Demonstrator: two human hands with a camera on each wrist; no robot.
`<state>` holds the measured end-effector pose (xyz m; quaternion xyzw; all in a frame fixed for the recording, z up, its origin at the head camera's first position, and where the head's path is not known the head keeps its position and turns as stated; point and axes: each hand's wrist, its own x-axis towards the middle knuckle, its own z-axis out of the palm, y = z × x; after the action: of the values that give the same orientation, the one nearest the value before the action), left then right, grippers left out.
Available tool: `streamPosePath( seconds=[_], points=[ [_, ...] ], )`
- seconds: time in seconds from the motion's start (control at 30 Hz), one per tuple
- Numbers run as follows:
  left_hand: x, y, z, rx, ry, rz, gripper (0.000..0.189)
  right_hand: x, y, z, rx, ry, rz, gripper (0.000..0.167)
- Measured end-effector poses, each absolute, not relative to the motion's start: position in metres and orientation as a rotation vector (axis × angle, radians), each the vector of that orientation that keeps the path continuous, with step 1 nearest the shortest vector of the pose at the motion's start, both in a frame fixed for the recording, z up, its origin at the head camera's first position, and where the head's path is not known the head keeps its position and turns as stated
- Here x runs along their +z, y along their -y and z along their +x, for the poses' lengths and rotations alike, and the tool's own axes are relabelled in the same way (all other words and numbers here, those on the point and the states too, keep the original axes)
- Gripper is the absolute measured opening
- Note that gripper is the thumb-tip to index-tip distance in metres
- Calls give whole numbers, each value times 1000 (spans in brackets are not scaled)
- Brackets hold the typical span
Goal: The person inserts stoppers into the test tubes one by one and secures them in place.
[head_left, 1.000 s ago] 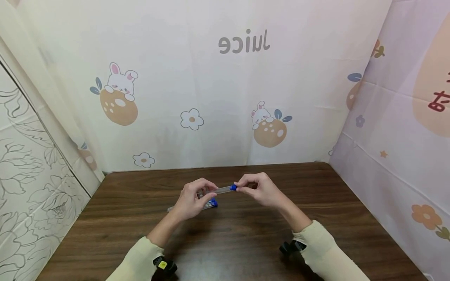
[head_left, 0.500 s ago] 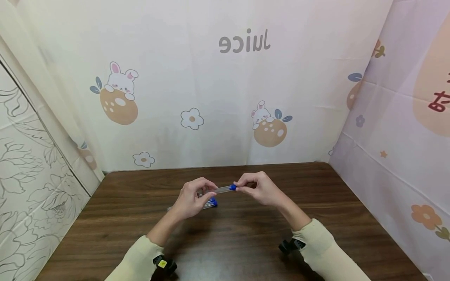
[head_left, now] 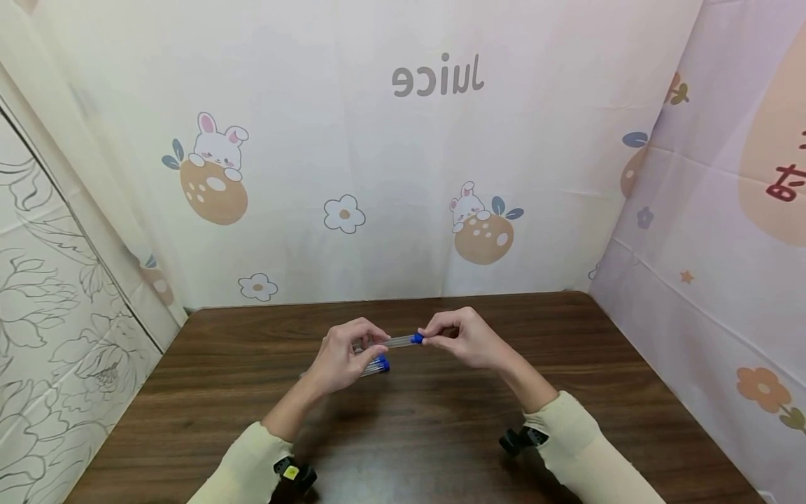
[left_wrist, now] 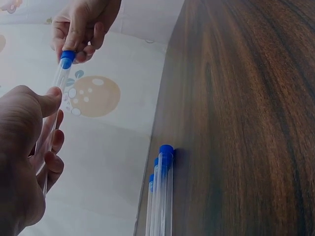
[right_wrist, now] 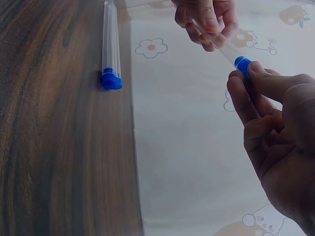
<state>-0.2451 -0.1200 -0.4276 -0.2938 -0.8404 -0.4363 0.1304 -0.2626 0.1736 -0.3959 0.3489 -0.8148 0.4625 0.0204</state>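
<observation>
Above the table, my left hand (head_left: 343, 355) grips the body of a clear test tube (head_left: 398, 342) between thumb and fingers. My right hand (head_left: 466, 339) pinches the blue cap (head_left: 417, 338) at the tube's right end. The left wrist view shows the cap (left_wrist: 67, 58) seated at the tube's mouth, its lower part visible through the clear wall. Part of the tube is hidden behind the left fingers. Below the left hand, several more clear tubes (left_wrist: 166, 196) with blue caps lie side by side on the table; the left hand partly covers them in the head view.
The dark wood-grain table (head_left: 441, 434) ends at a pale printed cloth (head_left: 403, 259) hanging behind it. Another printed cloth (head_left: 705, 231) hangs along the right side. A black wrist camera (head_left: 294, 477) sits on the left sleeve, and another camera (head_left: 522, 441) on the right.
Both hands stay almost still on the tube and its cap. The tubes on the table have not moved.
</observation>
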Motion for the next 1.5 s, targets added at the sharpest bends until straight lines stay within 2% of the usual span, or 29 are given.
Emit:
streamPosePath(
  seconds=[0.43,1.5],
  points=[
    [-429,117,-252,-1327,2378,-819,10,-401,-167,-257,1496,2486,804,16],
    [-427,121,-248,-1271,2375,-877,14,-399,-168,-260,1412,2456,1077,8]
  ],
)
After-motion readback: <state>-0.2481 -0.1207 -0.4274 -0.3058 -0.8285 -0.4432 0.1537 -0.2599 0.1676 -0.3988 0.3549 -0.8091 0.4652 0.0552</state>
